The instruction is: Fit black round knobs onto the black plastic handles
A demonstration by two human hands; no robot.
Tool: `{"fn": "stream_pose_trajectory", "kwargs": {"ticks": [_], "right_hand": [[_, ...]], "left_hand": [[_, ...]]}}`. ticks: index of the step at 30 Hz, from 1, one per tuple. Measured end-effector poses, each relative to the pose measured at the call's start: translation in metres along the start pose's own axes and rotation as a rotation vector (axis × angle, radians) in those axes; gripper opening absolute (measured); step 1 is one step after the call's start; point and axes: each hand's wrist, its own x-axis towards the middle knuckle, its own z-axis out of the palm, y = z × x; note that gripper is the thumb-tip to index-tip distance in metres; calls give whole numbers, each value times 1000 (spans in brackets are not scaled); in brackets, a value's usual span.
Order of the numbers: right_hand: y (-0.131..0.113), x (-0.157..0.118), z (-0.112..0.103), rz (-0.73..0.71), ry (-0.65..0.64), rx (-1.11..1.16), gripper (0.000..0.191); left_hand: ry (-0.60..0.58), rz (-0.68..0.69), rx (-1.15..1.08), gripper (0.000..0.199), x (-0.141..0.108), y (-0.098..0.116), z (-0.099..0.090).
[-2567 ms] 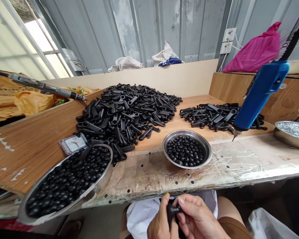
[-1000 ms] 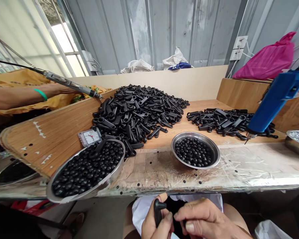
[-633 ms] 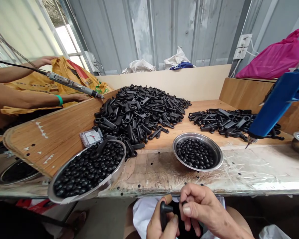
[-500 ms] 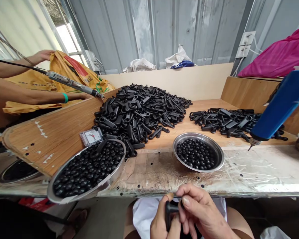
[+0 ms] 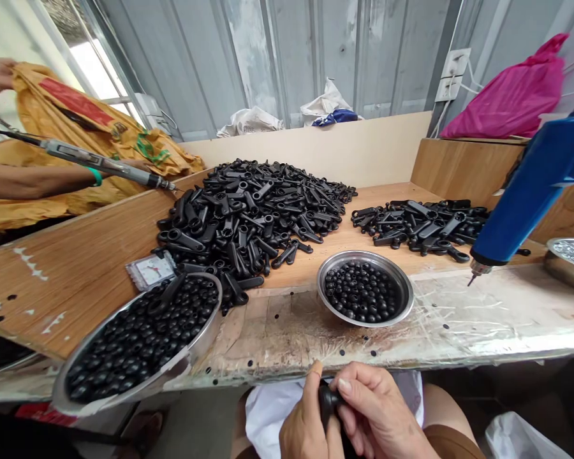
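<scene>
Below the edge of the workbench (image 5: 287, 344), over the lap, the left hand (image 5: 306, 427) and the right hand (image 5: 377, 414), both cut off by the frame, pinch with closed fingers 1 small black part (image 5: 326, 400), mostly hidden between them.

- Large heap of black plastic levers (image 5: 253, 213) mid-bench; smaller heap (image 5: 423, 226) to its right.
- Small steel bowl of black beads (image 5: 365, 296) near the front edge; bigger steel pan of beads (image 5: 138, 341) at left, overhanging.
- Small clock (image 5: 149, 272) beside the pan.
- Blue electric screwdriver (image 5: 526, 191) hanging at right.
- Pink bag (image 5: 511, 95) behind.
- Co-worker's forearm (image 5: 33, 180) on yellow sack (image 5: 67, 121).
</scene>
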Motion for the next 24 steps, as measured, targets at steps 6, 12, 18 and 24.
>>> {"fn": "stream_pose_trajectory", "kwargs": {"ticks": [6, 12, 18, 24], "right_hand": [[-4, -2, -5, 110, 56, 12, 42], [-9, -6, -6, 133, 33, 1, 44], [-12, -13, -12, 105, -64, 1, 37], [0, -15, -12, -17, -23, -98, 42]], "left_hand": [[41, 312, 163, 35, 1, -15, 2], [1, 292, 88, 37, 1, -13, 2], [-102, -1, -118, 41, 1, 1, 0], [-19, -13, -154, 37, -10, -1, 9]]}}
